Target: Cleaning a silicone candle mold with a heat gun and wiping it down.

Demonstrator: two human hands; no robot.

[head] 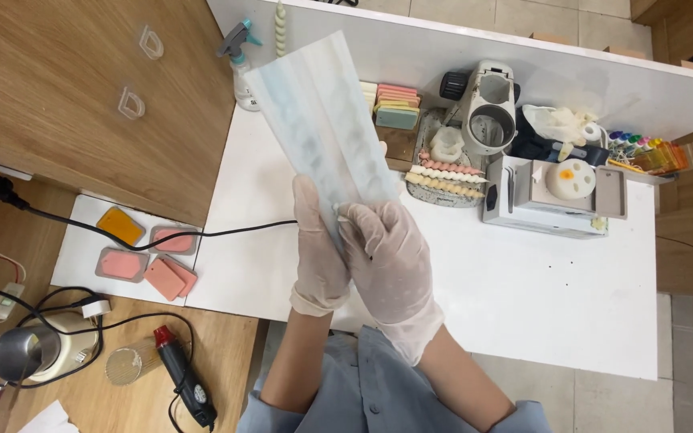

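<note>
Both my hands wear thin translucent gloves and meet over the white table (539, 289). My left hand (318, 248) and my right hand (387, 248) together grip the near end of a long translucent mould (314, 120), frosted white with a pale blue tint. It rises tilted away from me, its far end near a spray bottle (241, 68). My right fingertips pinch its lower edge.
Behind the mould stand stacked pastel slabs (397, 106), a tray of twisted candles (445, 178), a white machine (491, 112), a box with a round white piece (569, 180) and coloured bottles (643, 152). Pink and orange slabs (146, 261), a black cable (202, 235), a heat gun (186, 381) and a metal pot (18, 353) lie left.
</note>
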